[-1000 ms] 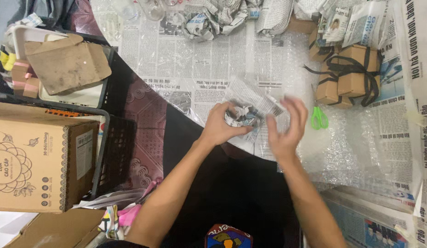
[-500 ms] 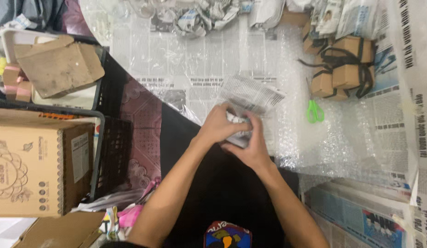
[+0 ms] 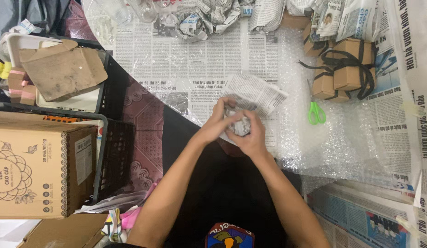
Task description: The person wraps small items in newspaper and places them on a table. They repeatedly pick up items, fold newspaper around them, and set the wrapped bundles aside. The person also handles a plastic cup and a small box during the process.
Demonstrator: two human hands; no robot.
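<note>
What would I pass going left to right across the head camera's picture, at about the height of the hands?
Printed cardboard box → black plastic crate → left hand and right hand, both closed around a newspaper-wrapped bundle → green scissors → bubble wrap → newspaper sheets.

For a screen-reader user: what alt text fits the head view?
Both hands, left hand and right hand, close around a newspaper-wrapped bundle over a newspaper-covered table. Green scissors lie on bubble wrap to the right.

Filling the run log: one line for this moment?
left hand + right hand: clasp newspaper-wrapped bundle | loose sheet end sticks out | green scissors on bubble wrap
</note>
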